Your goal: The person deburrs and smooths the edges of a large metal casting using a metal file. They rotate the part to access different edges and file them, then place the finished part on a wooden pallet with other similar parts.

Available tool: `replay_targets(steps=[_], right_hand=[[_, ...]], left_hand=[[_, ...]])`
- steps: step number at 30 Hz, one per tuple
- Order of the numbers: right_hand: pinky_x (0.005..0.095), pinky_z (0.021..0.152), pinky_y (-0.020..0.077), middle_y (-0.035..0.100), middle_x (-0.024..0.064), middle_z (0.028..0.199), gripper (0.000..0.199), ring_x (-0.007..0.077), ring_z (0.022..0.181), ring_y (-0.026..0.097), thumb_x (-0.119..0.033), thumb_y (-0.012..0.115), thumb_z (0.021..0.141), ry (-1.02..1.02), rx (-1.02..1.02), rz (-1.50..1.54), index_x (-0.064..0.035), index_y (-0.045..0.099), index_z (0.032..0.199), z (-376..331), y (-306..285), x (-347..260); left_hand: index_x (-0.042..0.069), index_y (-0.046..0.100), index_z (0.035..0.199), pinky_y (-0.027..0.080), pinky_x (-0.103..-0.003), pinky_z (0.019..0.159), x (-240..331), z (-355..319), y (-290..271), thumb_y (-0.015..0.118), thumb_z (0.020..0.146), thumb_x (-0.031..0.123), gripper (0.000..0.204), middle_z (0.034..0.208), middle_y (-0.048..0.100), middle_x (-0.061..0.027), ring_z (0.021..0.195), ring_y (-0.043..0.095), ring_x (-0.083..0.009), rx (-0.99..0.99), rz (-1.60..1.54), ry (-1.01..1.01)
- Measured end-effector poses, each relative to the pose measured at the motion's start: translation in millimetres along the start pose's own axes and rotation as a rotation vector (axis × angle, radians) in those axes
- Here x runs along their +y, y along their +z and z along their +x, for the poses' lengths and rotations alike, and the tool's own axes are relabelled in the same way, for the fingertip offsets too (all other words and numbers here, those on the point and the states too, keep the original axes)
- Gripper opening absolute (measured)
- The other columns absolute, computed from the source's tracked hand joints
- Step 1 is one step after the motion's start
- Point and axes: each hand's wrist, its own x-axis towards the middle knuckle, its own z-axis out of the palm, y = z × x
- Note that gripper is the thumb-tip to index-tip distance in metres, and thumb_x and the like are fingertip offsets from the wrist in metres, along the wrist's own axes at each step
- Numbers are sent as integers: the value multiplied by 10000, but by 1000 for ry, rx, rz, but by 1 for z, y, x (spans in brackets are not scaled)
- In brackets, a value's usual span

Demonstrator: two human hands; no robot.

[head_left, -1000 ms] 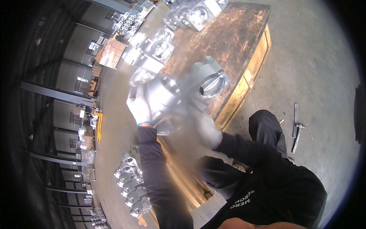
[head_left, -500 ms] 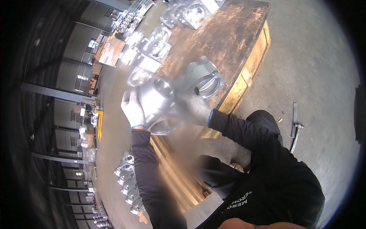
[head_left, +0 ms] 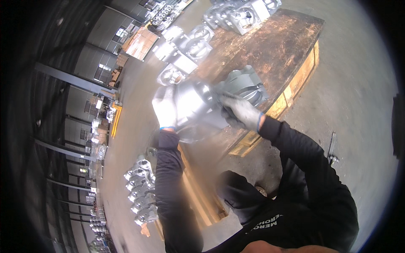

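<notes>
A silver metal casting (head_left: pixel 190 105), with a rounded body and a round opening, is held up over the near end of a worn wooden table. My left hand (head_left: pixel 165 107), in a white glove, is closed around its left side. My right hand (head_left: pixel 244 113), gloved white with dark grey patches on the finger side, lies at the casting's right side near the opening. Its fingers are smeared by motion, so their grip is unclear. Just beyond that hand a second metal casting (head_left: pixel 242 82) rests on the table. The held casting's lower part is blurred.
The brown wooden tabletop (head_left: pixel 270 46) carries more castings (head_left: pixel 242 19) at its far end. Further castings (head_left: pixel 185 52) stand along its left side. Wooden beams (head_left: pixel 200 189) lie below my arms, beside a row of castings (head_left: pixel 141 189). A metal tool (head_left: pixel 332 149) lies on the floor at right.
My right hand has moved up and right along the casting, toward its opening. The casting has turned slightly, so its opening shows less. My left hand keeps its hold. The whole view has shifted.
</notes>
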Motion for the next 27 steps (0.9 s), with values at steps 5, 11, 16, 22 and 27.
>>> replay_targets(steps=[5,11,16,22,27], right_hand=[[254,538,407,573,11,951,510,105,707,520,-231,548,1061,-143,-42,-18,-125,421,1544,24,-14,-3],[184,645,475,603,-32,1011,572,11,789,528,-264,509,1101,37,-164,37,-89,360,1624,30,-30,-33],[201,628,502,682,45,1050,562,38,798,599,-229,498,1096,328,-84,394,-69,364,1618,34,-34,-50],[259,747,554,663,93,1090,480,153,932,672,-190,500,1089,-320,-65,-284,-52,488,1548,38,-34,-74],[362,919,548,684,188,1210,503,248,1007,701,-158,545,1060,-176,-76,-336,-78,485,1553,40,-32,-94]], left_hand=[[-65,728,1147,510,-278,807,3,1,-1,671,988,122,252,1003,751,-69,886,646,-126,-35,7,-69],[-4,757,946,487,-269,708,0,0,3,709,974,133,147,856,718,-13,758,605,-89,-19,-146,-23],[-19,744,941,483,-267,695,-1,-1,3,715,964,122,146,842,705,-8,752,594,-87,31,-6,78],[-28,741,962,494,-273,713,-5,3,2,708,968,133,164,856,713,-33,784,612,-95,-3,-21,11],[-37,739,977,497,-279,713,-5,2,2,696,970,133,175,873,717,-40,794,619,-99,19,102,111]])
